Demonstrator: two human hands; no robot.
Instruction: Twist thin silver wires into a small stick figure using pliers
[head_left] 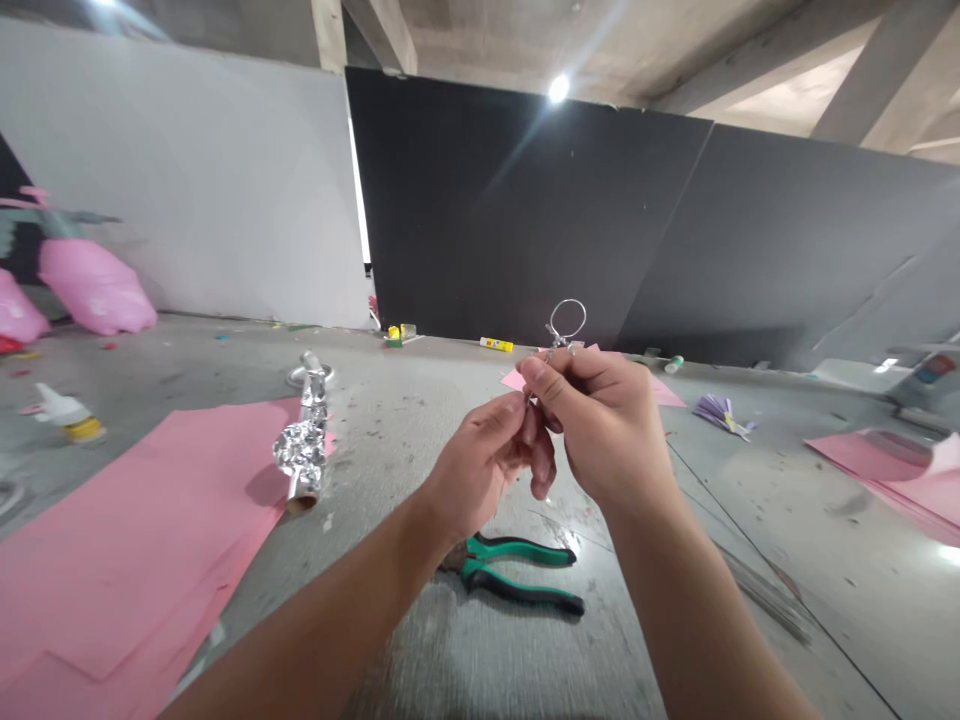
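R hand [600,425] closed in a pinch, thumb + forefinger at the twisted stem of a thin silver wire loop [566,320], ring standing up above the fingers, all held in the air. L hand [480,470] curled, fingertips right up against the R's near the stem; can't tell if it's gripping too. Wire looks v light, fairly stiff but bendable, prob slippery, so best hold = the twisted stem, not the ring, which could bend out of shape. Below hands, green-and-black-handled pliers [510,575] lie on scuffed grey concrete surface [420,650]. To L, crumpled foil-wrapped tube [304,450] on pink paper sheets [127,560]; more pink sheets [892,470] far R. Further out: white-and-yellow bottle [67,415], purple paper fan [720,412], yellow tube [496,344]. Behind, pink stuffed bags [94,285], dark partition wall [487,200], ceiling lamp [558,88]
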